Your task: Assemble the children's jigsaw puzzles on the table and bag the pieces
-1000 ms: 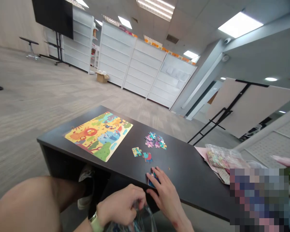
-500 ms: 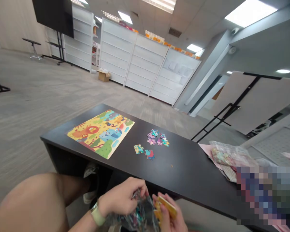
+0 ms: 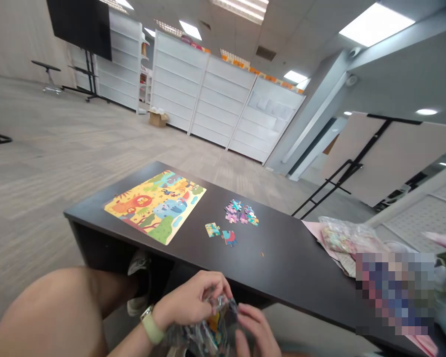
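My left hand (image 3: pixel 196 300), with a light green watch band at its wrist, is closed on the rim of a clear plastic bag (image 3: pixel 204 337) low in the view, below the table's near edge. Inside the bag are colourful pieces, among them a yellow puzzle piece (image 3: pixel 214 323). My right hand (image 3: pixel 258 329) is at the bag's right side, thumb and fingers apart, its fingertips by the bag's edge. On the table are two loose puzzle pieces, one teal and yellow (image 3: pixel 212 229) and one blue and red (image 3: pixel 229 238). A cluster of purple and teal puzzle pieces (image 3: pixel 241 213) lies behind them.
A yellow animal picture sheet (image 3: pixel 163 206) lies on the left of the dark table (image 3: pixel 282 267). Plastic-wrapped packages (image 3: pixel 338 235) lie at the right end, beside a blurred-out patch. A whiteboard stand (image 3: pixel 342 181) stands beyond the table, and white shelves (image 3: pixel 204 94) line the back.
The yellow puzzle pieces have left my right hand, and yellow now shows inside the bag. My right hand's fingers have opened beside the bag. My left hand keeps its hold.
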`<state>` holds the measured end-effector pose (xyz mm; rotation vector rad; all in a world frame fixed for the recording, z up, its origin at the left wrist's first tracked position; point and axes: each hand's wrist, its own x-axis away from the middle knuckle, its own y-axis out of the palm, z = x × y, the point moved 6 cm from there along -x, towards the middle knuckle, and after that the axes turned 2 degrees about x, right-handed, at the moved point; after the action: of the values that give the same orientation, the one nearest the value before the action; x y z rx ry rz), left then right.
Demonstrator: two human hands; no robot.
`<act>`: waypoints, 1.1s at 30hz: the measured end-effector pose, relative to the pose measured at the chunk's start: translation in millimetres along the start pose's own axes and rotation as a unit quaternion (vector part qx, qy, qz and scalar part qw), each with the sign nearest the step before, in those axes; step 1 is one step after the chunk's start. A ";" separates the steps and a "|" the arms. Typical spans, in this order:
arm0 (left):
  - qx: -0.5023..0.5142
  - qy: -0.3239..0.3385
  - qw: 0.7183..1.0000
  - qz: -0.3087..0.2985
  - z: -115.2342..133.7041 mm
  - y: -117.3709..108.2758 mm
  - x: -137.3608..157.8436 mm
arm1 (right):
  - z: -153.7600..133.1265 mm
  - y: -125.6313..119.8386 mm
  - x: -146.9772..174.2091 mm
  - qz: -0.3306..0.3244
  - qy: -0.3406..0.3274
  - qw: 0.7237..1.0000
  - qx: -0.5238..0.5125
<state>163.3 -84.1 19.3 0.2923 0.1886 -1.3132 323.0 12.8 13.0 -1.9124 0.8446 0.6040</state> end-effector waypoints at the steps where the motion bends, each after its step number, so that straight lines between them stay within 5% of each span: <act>1: -0.011 0.001 1.000 -0.004 0.2 0.4 0.4 | 6.5 -2.4 -11.2 0.007 0.010 1.000 0.006; 5: -0.075 -0.020 0.997 -0.026 -7.8 7.5 2.5 | 27.1 22.6 -84.8 -0.066 0.056 0.993 0.075; 9: -0.103 -0.058 0.992 -0.034 -26.3 12.6 5.6 | 26.5 86.7 -144.8 -0.265 0.063 0.952 0.138; 12: -0.089 -0.096 0.990 -0.042 -39.9 12.0 8.5 | 11.8 113.4 -155.2 -0.362 0.028 0.922 0.136; 15: -0.063 -0.104 0.992 -0.039 -42.7 9.3 9.8 | -3.4 104.7 -145.9 -0.389 0.003 0.916 0.095; 22: -0.074 -0.067 0.994 -0.050 -16.4 8.5 7.6 | 16.7 41.9 -85.3 -0.367 -0.073 0.921 0.107; 29: -0.004 -0.074 0.997 -0.036 -15.0 3.0 4.0 | 49.9 0.7 -51.5 -0.156 -0.169 0.970 0.082; 31: -0.001 -0.066 0.998 -0.021 -19.3 -0.5 3.4 | 43.7 -9.1 -50.3 -0.092 -0.136 0.986 0.027; 33: -0.004 -0.059 0.998 -0.015 -22.6 -1.8 3.3 | 37.8 -13.9 -42.3 -0.017 -0.036 0.998 -0.039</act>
<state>162.9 -80.4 -3.3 0.2043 0.0990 -1.3543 304.1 64.1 33.4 -1.9599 0.7523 0.6901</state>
